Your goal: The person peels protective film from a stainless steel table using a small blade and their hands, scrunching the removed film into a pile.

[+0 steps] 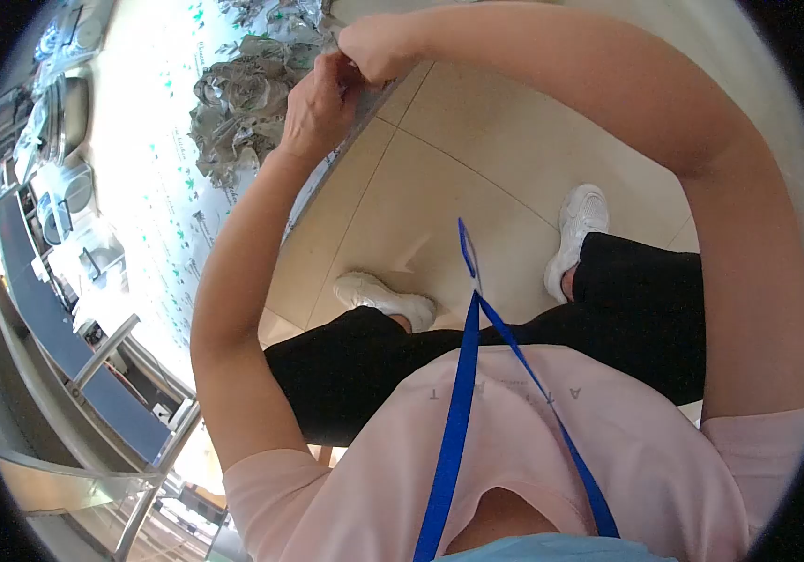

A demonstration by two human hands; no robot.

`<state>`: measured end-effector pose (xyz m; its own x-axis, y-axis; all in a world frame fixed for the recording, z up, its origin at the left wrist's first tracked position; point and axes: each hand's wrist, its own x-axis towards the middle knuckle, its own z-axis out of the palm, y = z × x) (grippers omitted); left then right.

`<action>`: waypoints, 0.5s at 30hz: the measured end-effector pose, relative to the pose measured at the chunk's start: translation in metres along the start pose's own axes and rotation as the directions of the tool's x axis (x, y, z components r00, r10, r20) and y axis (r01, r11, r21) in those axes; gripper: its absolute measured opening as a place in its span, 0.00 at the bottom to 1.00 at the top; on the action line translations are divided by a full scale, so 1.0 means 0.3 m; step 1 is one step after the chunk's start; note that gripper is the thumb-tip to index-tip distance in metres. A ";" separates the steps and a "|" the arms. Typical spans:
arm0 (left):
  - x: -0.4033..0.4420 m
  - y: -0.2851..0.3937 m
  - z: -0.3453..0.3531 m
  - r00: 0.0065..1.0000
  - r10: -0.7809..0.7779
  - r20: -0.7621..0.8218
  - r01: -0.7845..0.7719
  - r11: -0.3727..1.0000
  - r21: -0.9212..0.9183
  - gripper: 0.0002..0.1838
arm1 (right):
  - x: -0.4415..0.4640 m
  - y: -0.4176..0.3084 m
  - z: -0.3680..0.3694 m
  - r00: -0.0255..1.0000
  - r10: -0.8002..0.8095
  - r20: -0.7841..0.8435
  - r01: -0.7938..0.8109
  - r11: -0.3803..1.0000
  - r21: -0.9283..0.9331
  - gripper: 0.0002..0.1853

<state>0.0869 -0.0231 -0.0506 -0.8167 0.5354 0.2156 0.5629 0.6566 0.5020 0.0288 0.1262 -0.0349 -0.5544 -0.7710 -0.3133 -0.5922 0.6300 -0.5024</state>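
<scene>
My left hand (320, 108) is raised over the edge of a table, its fingers bent and closed. Pressed up against it, my right hand (379, 49) has its fingers curled together. Fingertips meet where the two hands touch, and whatever is pinched there is hidden. Right beside my left hand lies a heap of crumpled grey, see-through plastic film or bags (243, 98). More of the same crumpled plastic (275, 14) sits at the top of the view. Under it is a white table cover (168, 169) printed with small green marks.
On the far left are clear plastic containers (69, 187) and a metal rail frame (107, 351). A blue lanyard (458, 421) hangs from my neck over a pink shirt. Tiled floor (449, 169) and my white shoes (580, 225) show below the table edge.
</scene>
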 end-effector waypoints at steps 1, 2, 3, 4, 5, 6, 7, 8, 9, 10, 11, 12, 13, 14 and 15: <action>-0.002 -0.006 0.000 1.000 0.030 0.006 -0.030 0.999 -0.023 0.16 | -0.009 -0.007 0.022 0.996 0.034 -0.082 -0.034 0.999 0.002 0.09; -0.006 -0.013 -0.003 0.998 0.059 0.015 -0.059 0.997 -0.045 0.16 | -0.017 -0.015 0.045 0.984 0.066 -0.163 -0.066 0.998 0.010 0.08; -0.009 -0.019 -0.011 0.996 0.089 0.023 -0.088 0.994 -0.064 0.16 | -0.027 -0.024 0.054 0.964 0.097 -0.246 -0.095 0.995 0.019 0.07; -0.010 -0.030 -0.017 0.995 0.096 0.029 -0.094 0.993 -0.075 0.16 | -0.030 -0.020 0.061 0.960 0.105 -0.258 -0.089 0.993 0.072 0.07; -0.012 -0.038 -0.022 0.994 0.100 0.037 -0.096 0.991 -0.088 0.17 | -0.034 -0.016 0.072 0.957 0.114 -0.267 -0.082 0.989 0.127 0.08; -0.018 -0.045 -0.019 0.994 0.101 0.049 -0.095 0.990 -0.104 0.17 | -0.044 -0.020 0.081 0.954 0.125 -0.272 -0.075 0.980 0.185 0.08; -0.028 -0.048 -0.013 0.996 0.078 0.032 -0.073 0.989 -0.132 0.16 | -0.051 -0.022 0.085 0.962 0.138 -0.235 -0.090 0.975 0.201 0.10; -0.040 -0.051 -0.008 0.999 0.051 0.017 -0.048 0.986 -0.158 0.16 | -0.050 -0.022 0.083 0.969 0.148 -0.198 -0.104 0.970 0.218 0.13; -0.052 -0.054 -0.006 1.000 0.023 0.006 -0.022 0.983 -0.182 0.16 | -0.052 -0.026 0.072 0.974 0.156 -0.162 -0.115 0.965 0.237 0.15; -0.051 -0.055 -0.004 1.000 0.021 -0.001 -0.021 0.991 -0.130 0.17 | -0.042 -0.004 0.065 0.981 0.120 -0.151 -0.085 0.971 0.222 0.14; -0.042 -0.055 0.002 0.998 0.063 -0.016 -0.064 0.993 -0.099 0.18 | -0.026 0.033 0.050 0.987 0.086 -0.139 -0.056 0.977 0.205 0.13; -0.028 -0.054 0.010 0.994 0.106 -0.034 -0.108 0.992 -0.069 0.19 | -0.009 0.071 0.053 0.991 0.052 -0.126 -0.028 0.982 0.185 0.11; -0.020 -0.050 0.013 0.987 0.150 -0.055 -0.152 0.988 -0.036 0.19 | -0.005 0.103 0.072 0.974 -0.017 -0.225 0.064 0.977 0.204 0.11; -0.022 -0.045 0.003 0.994 0.108 0.002 -0.107 0.989 -0.099 0.20 | -0.024 0.106 0.072 0.942 -0.086 -0.325 0.159 0.966 0.205 0.10; -0.018 -0.040 -0.004 0.995 0.096 0.030 -0.093 0.993 -0.070 0.19 | -0.040 0.112 0.069 0.893 -0.156 -0.422 0.257 0.947 0.194 0.10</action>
<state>0.0845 -0.0344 -0.0568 -0.7550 0.6113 0.2373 0.6264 0.5651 0.5370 0.0278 0.1547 -0.0644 -0.6496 -0.7475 0.1385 -0.5897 0.3804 -0.7124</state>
